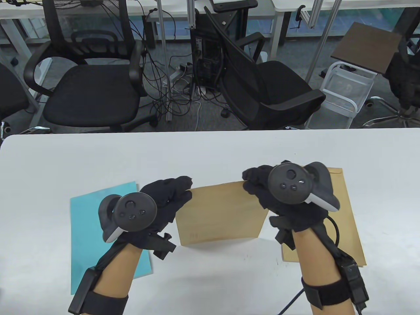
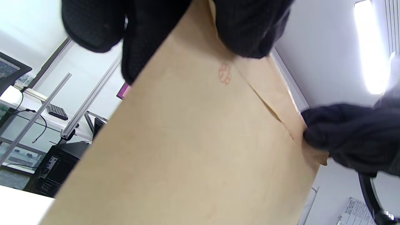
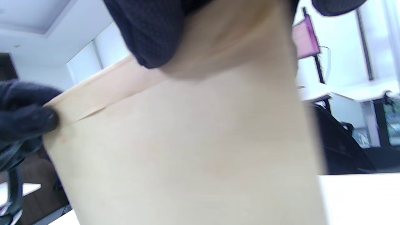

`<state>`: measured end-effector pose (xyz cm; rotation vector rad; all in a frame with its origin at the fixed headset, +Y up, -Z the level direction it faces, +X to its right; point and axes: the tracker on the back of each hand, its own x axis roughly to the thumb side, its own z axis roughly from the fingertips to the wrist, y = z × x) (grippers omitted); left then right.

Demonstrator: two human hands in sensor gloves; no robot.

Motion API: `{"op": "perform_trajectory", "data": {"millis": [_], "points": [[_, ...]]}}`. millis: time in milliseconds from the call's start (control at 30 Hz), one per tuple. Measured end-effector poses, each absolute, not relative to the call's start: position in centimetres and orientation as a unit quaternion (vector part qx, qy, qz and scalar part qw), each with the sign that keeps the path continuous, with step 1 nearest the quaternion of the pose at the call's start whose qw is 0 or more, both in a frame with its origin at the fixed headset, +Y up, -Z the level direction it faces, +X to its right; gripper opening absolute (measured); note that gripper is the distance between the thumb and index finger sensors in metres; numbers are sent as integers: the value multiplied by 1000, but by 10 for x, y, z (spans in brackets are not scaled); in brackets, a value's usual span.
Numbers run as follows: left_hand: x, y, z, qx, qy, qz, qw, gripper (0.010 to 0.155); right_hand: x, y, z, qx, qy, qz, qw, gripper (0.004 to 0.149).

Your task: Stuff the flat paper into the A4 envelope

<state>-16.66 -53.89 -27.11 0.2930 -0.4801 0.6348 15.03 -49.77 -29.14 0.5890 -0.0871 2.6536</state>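
A brown A4 envelope [image 1: 219, 213] hangs upright above the white table [image 1: 210, 151], held by both hands at its top corners. My left hand [image 1: 170, 197] pinches the top left corner and my right hand [image 1: 259, 187] pinches the top right corner. The left wrist view shows the envelope [image 2: 187, 147] from below, with its flap seam and my right hand's fingers [image 2: 350, 137] on the far corner. The right wrist view shows the envelope [image 3: 193, 150] filling the frame, with my left hand's fingers [image 3: 25, 112] at its left corner. A flat light-blue paper [image 1: 98, 210] lies on the table under my left arm.
A second brown envelope [image 1: 347, 223] lies flat on the table under my right arm. Black office chairs [image 1: 92, 82] and cables stand beyond the table's far edge.
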Motion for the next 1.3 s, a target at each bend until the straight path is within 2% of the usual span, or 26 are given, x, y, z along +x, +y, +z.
{"op": "perform_trajectory", "data": {"millis": [167,333,467,700,800,833,867,933,1000,1067,1167,1233,1300], "points": [[-166,-539,-269,154,-232,299,913,46,170,-504,-290,202,-70,947,240,45],[-171,-540,-271,165,-211,311,912,46,171,-512,-290,215,-97,929,287,44],[-177,-542,-270,172,-198,302,917,47,172,-513,-292,236,-71,914,321,46],[-183,-544,-270,164,-187,318,915,47,179,-515,-290,233,-57,905,352,46],[-183,-546,-270,165,-168,322,917,47,182,-513,-287,204,-128,915,324,46],[-186,-547,-270,175,-150,317,920,47,188,-511,-285,177,-179,921,298,46],[-189,-547,-269,181,-148,313,921,49,191,-510,-284,170,-200,919,294,46],[-191,-546,-267,184,-153,300,923,62,199,-508,-280,156,-251,900,321,46],[-188,-543,-265,164,-177,273,931,88,200,-506,-276,153,-285,880,348,46],[-177,-539,-261,140,-197,252,937,104,194,-503,-273,171,-304,872,342,46],[-153,-533,-252,160,-204,205,944,114,169,-507,-269,219,-264,868,360,47],[-140,-533,-247,197,-201,152,947,116,150,-514,-265,243,-258,870,342,47],[-128,-538,-244,202,-220,109,948,117,131,-524,-262,294,-223,873,319,47]]}}
